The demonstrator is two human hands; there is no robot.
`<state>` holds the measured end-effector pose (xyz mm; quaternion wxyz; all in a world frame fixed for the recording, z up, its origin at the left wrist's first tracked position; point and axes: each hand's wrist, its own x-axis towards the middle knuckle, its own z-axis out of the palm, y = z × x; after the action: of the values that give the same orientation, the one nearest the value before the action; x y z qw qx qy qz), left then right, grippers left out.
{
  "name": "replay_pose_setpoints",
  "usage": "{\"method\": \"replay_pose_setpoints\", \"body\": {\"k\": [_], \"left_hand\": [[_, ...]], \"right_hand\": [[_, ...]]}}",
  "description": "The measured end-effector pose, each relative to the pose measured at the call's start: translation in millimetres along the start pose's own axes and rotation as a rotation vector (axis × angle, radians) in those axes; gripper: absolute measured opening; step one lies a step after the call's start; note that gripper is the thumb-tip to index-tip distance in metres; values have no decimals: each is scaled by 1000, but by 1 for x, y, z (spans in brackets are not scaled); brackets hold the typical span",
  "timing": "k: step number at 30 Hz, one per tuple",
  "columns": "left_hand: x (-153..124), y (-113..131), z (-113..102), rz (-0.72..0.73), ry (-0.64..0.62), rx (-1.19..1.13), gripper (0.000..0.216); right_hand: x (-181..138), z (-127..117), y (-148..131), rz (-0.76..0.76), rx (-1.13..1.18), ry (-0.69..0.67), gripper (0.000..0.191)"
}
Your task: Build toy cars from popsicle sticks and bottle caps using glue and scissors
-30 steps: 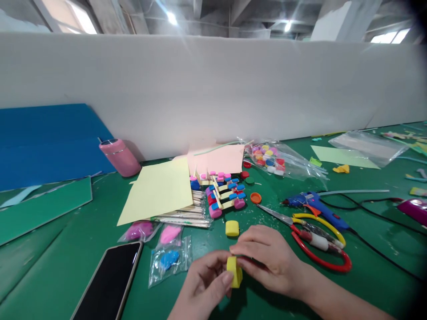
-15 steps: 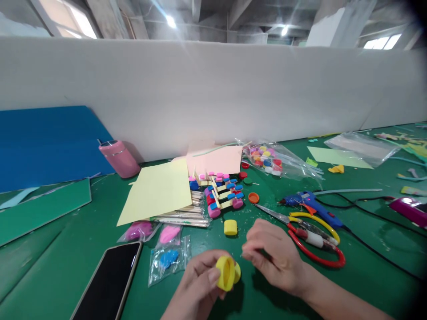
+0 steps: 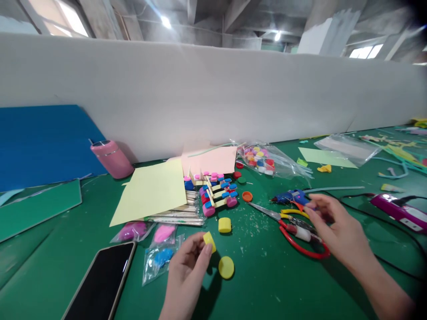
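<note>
My left hand [image 3: 187, 269] pinches a yellow bottle cap [image 3: 209, 242] between thumb and fingers, tilted on its side. Just to its right, a second yellow cap [image 3: 226, 267] lies flat on the green table. Another yellow piece [image 3: 224, 225], cap-like, sits a little farther back. My right hand [image 3: 336, 229] is at the handle of a blue hot glue gun [image 3: 290, 198], its thumb and fingers curled round it. The handle is mostly hidden behind the hand. Red-handled scissors [image 3: 295, 240] and yellow-handled pliers [image 3: 296, 214] lie beneath and beside that hand.
Small stick-and-cap models [image 3: 218, 193] stand behind the yellow caps. An orange cap [image 3: 247, 196] and a bag of coloured caps [image 3: 262, 158] lie farther back. A phone [image 3: 100, 280], clay packets [image 3: 163, 255], yellow paper [image 3: 150, 191] and a pink bottle [image 3: 112, 159] are leftward.
My right hand has moved right, away from the left hand, to the glue gun. One yellow cap has left my left hand and now lies on the table.
</note>
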<state>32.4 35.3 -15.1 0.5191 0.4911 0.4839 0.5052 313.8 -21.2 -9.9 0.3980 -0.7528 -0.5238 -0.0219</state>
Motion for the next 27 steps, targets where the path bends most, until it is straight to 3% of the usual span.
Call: {"method": "replay_pose_setpoints", "body": {"k": [2, 7, 12, 18, 27], "left_hand": [[1, 0, -1, -6, -10, 24, 24], [6, -6, -7, 13, -22, 43, 25], [9, -13, -10, 45, -21, 60, 27], [6, -5, -8, 50, -41, 5, 21], [8, -3, -6, -56, 17, -144, 28]], "right_hand": [[0, -7, 26, 81, -110, -44, 42], [3, -13, 64, 98, -300, -148, 39], [13, -8, 70, 105, -385, -230, 35], [28, -1, 74, 135, -418, -347, 28], [43, 3, 85, 143, -400, -460, 29]]}}
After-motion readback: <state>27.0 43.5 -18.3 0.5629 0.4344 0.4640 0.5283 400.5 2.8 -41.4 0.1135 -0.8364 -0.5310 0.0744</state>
